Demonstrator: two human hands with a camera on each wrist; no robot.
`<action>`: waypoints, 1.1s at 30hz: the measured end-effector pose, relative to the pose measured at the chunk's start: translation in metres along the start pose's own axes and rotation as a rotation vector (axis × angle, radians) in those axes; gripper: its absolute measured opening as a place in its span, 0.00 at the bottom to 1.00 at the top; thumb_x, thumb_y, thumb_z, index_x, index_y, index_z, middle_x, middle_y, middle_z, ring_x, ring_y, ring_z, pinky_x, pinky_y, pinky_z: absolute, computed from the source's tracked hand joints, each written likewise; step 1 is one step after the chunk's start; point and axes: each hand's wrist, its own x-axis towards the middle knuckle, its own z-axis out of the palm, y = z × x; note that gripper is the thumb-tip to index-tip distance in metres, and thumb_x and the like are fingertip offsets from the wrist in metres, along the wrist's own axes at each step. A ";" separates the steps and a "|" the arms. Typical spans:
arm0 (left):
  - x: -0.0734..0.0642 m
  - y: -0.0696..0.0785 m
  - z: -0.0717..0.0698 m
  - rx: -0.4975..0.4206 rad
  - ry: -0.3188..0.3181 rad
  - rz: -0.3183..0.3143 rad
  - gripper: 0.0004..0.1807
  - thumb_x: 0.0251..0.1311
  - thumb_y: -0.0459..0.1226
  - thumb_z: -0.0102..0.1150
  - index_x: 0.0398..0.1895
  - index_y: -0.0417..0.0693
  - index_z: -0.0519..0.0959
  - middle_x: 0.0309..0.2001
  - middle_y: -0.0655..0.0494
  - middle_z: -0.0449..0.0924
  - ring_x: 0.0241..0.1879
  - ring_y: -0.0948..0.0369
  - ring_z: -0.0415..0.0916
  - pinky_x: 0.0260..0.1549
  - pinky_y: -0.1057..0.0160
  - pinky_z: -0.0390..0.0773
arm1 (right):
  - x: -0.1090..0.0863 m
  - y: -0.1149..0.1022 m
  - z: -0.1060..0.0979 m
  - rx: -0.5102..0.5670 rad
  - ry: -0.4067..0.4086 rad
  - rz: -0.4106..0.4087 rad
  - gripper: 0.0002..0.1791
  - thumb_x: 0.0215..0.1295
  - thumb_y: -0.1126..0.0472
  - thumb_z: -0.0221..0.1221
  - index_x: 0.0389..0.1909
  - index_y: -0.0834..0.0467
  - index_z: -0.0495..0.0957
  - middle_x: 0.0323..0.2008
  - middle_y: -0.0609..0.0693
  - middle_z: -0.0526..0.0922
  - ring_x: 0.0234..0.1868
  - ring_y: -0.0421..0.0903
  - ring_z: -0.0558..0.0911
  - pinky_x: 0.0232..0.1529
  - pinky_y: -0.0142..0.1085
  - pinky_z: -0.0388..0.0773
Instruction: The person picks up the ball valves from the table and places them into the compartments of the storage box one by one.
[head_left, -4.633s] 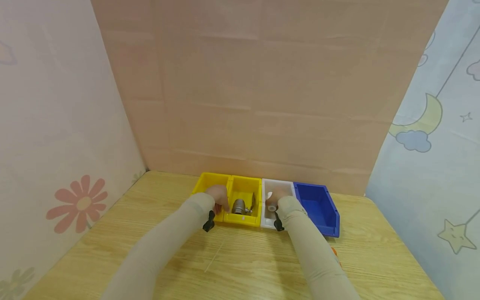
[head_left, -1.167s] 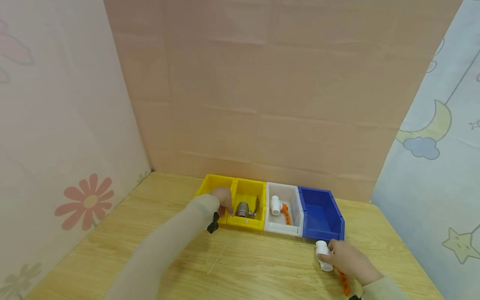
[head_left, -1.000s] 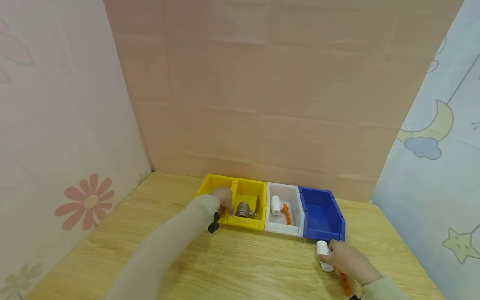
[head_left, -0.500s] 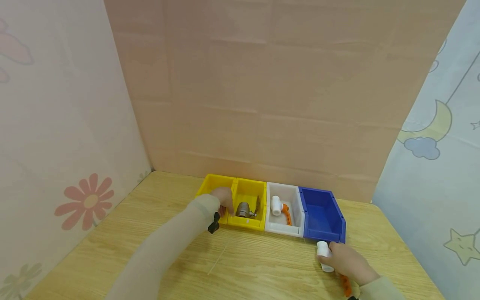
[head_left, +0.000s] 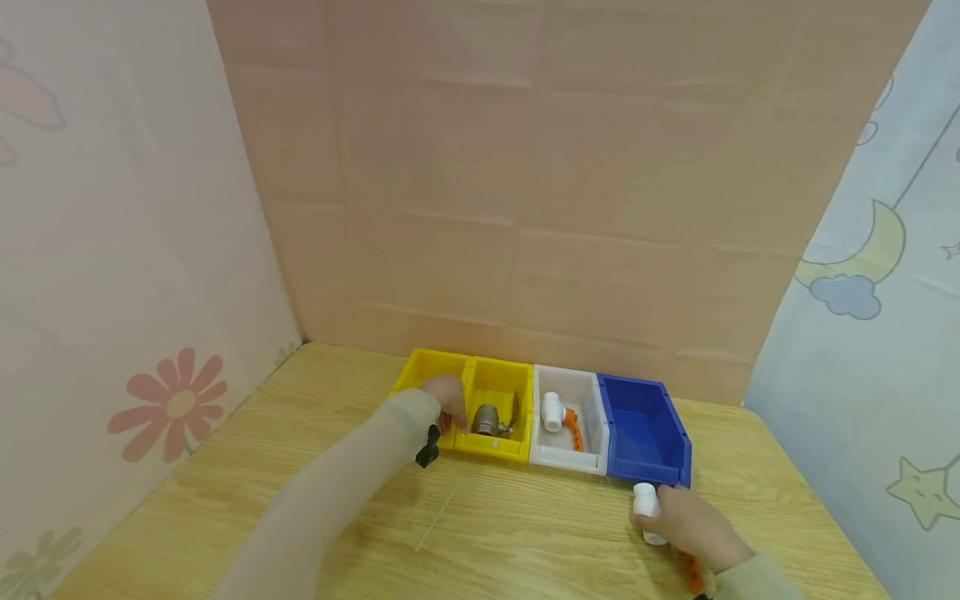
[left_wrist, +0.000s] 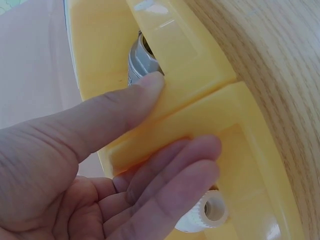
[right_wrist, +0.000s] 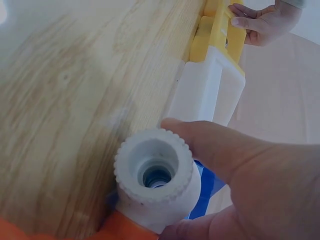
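Note:
My right hand (head_left: 693,527) grips a white plastic ball valve (head_left: 646,500) with an orange handle (head_left: 691,572), close in front of the blue bin (head_left: 643,429). In the right wrist view the valve's ribbed round end (right_wrist: 153,165) faces the camera, thumb and fingers on its sides. My left hand (head_left: 445,394) hangs over the divider between two yellow bins (head_left: 491,383), fingers loosely bent. The left wrist view has the thumb beside a metal valve (left_wrist: 143,64) and the fingers within the left bin, partly hiding a white ribbed fitting (left_wrist: 214,207).
Another white valve with an orange handle (head_left: 552,412) lies in the white bin (head_left: 566,459). The bins stand in a row on the wooden table (head_left: 480,533), near a brown backdrop (head_left: 517,208). A thin pale strip (head_left: 433,522) lies in front.
Over several seconds my right hand has left the white bin and come down to the right, onto the valve before the blue bin. Since a second ago both hands have hardly moved.

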 end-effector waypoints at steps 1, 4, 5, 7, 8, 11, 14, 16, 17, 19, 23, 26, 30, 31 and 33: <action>0.000 0.000 0.000 -0.001 0.000 -0.001 0.13 0.44 0.39 0.77 0.19 0.41 0.81 0.24 0.45 0.85 0.20 0.56 0.82 0.18 0.64 0.80 | 0.000 0.000 0.000 -0.001 -0.001 0.002 0.37 0.55 0.39 0.65 0.42 0.72 0.74 0.29 0.53 0.78 0.28 0.48 0.74 0.31 0.43 0.75; 0.001 0.000 0.000 -0.002 -0.001 -0.001 0.13 0.44 0.39 0.77 0.19 0.41 0.81 0.24 0.45 0.85 0.19 0.56 0.82 0.18 0.64 0.80 | 0.001 0.000 0.001 -0.005 0.009 -0.002 0.36 0.55 0.39 0.65 0.41 0.72 0.74 0.29 0.54 0.78 0.28 0.48 0.74 0.30 0.43 0.74; 0.001 0.000 0.000 -0.002 -0.001 -0.001 0.13 0.44 0.39 0.77 0.19 0.41 0.81 0.24 0.45 0.85 0.20 0.56 0.82 0.18 0.64 0.80 | 0.001 0.000 0.001 -0.006 0.012 -0.002 0.36 0.55 0.40 0.65 0.41 0.72 0.74 0.28 0.54 0.78 0.28 0.48 0.74 0.30 0.43 0.74; 0.001 0.000 0.000 -0.002 -0.001 0.001 0.13 0.44 0.39 0.77 0.19 0.41 0.81 0.24 0.45 0.85 0.20 0.56 0.82 0.18 0.64 0.80 | 0.001 0.000 0.002 -0.002 0.016 -0.004 0.35 0.54 0.40 0.66 0.40 0.72 0.75 0.28 0.54 0.78 0.28 0.47 0.74 0.30 0.43 0.74; 0.000 0.000 0.000 -0.002 0.001 0.002 0.13 0.44 0.39 0.77 0.19 0.41 0.81 0.24 0.45 0.85 0.20 0.56 0.83 0.18 0.64 0.80 | 0.001 0.000 0.002 0.000 0.017 -0.003 0.35 0.54 0.40 0.66 0.40 0.71 0.75 0.28 0.54 0.78 0.28 0.47 0.74 0.30 0.43 0.74; -0.001 0.000 -0.001 -0.006 0.001 0.004 0.13 0.44 0.39 0.77 0.19 0.41 0.81 0.25 0.45 0.85 0.21 0.55 0.82 0.18 0.64 0.80 | 0.002 0.001 0.001 0.014 0.013 -0.006 0.35 0.54 0.40 0.66 0.40 0.71 0.75 0.28 0.53 0.78 0.28 0.47 0.74 0.30 0.43 0.74; -0.003 0.000 -0.002 -0.008 -0.001 0.006 0.13 0.44 0.39 0.77 0.19 0.41 0.82 0.25 0.44 0.85 0.21 0.55 0.83 0.18 0.64 0.80 | 0.003 0.002 0.001 0.046 0.019 -0.010 0.33 0.53 0.41 0.67 0.38 0.70 0.75 0.27 0.52 0.78 0.27 0.47 0.74 0.29 0.42 0.73; -0.003 0.001 -0.002 -0.007 -0.002 0.007 0.13 0.45 0.39 0.77 0.19 0.41 0.82 0.26 0.44 0.86 0.22 0.55 0.83 0.18 0.64 0.80 | 0.003 0.003 0.001 0.069 0.027 -0.015 0.31 0.53 0.42 0.67 0.36 0.69 0.76 0.26 0.50 0.77 0.26 0.46 0.74 0.27 0.40 0.72; -0.003 0.001 -0.002 -0.007 -0.002 0.007 0.13 0.45 0.39 0.77 0.19 0.41 0.82 0.26 0.44 0.86 0.22 0.54 0.84 0.18 0.64 0.80 | 0.003 0.003 0.001 0.078 0.030 -0.015 0.30 0.53 0.42 0.68 0.35 0.68 0.76 0.25 0.50 0.77 0.25 0.45 0.73 0.26 0.39 0.71; -0.002 0.001 -0.002 -0.009 -0.002 0.004 0.13 0.44 0.39 0.77 0.19 0.41 0.82 0.25 0.44 0.86 0.22 0.54 0.84 0.18 0.64 0.80 | 0.003 0.003 0.001 0.090 0.034 -0.015 0.28 0.53 0.43 0.68 0.34 0.67 0.76 0.24 0.49 0.76 0.24 0.45 0.73 0.25 0.38 0.70; 0.000 0.000 -0.002 -0.013 -0.003 -0.001 0.13 0.44 0.39 0.77 0.19 0.40 0.82 0.25 0.44 0.85 0.20 0.55 0.82 0.18 0.64 0.80 | 0.001 0.001 0.001 0.106 0.047 -0.017 0.25 0.51 0.45 0.69 0.30 0.64 0.76 0.22 0.48 0.75 0.23 0.44 0.72 0.24 0.37 0.69; -0.001 -0.001 -0.002 -0.011 -0.002 0.000 0.14 0.43 0.39 0.77 0.19 0.40 0.82 0.25 0.44 0.86 0.19 0.56 0.81 0.18 0.64 0.80 | -0.001 0.001 0.001 0.114 0.053 -0.027 0.23 0.51 0.46 0.69 0.29 0.63 0.75 0.21 0.48 0.74 0.22 0.44 0.72 0.23 0.37 0.68; -0.002 -0.001 -0.001 -0.014 -0.001 0.003 0.13 0.44 0.39 0.77 0.19 0.40 0.82 0.26 0.44 0.86 0.19 0.55 0.82 0.19 0.64 0.80 | -0.004 0.000 -0.003 0.152 0.035 -0.026 0.22 0.52 0.48 0.69 0.29 0.63 0.75 0.22 0.49 0.74 0.21 0.44 0.72 0.23 0.36 0.69; -0.002 0.000 -0.001 -0.016 -0.002 0.003 0.13 0.44 0.39 0.77 0.19 0.40 0.82 0.26 0.44 0.86 0.20 0.55 0.82 0.19 0.64 0.80 | -0.005 -0.001 -0.006 0.166 0.023 -0.020 0.22 0.52 0.48 0.69 0.30 0.63 0.75 0.22 0.48 0.75 0.22 0.44 0.73 0.23 0.36 0.70; -0.002 0.000 -0.001 -0.021 -0.003 0.003 0.13 0.44 0.38 0.77 0.19 0.40 0.82 0.25 0.44 0.85 0.21 0.55 0.83 0.19 0.63 0.80 | -0.007 -0.001 -0.010 0.186 0.011 -0.026 0.22 0.53 0.49 0.69 0.30 0.64 0.75 0.22 0.49 0.75 0.22 0.44 0.73 0.23 0.36 0.70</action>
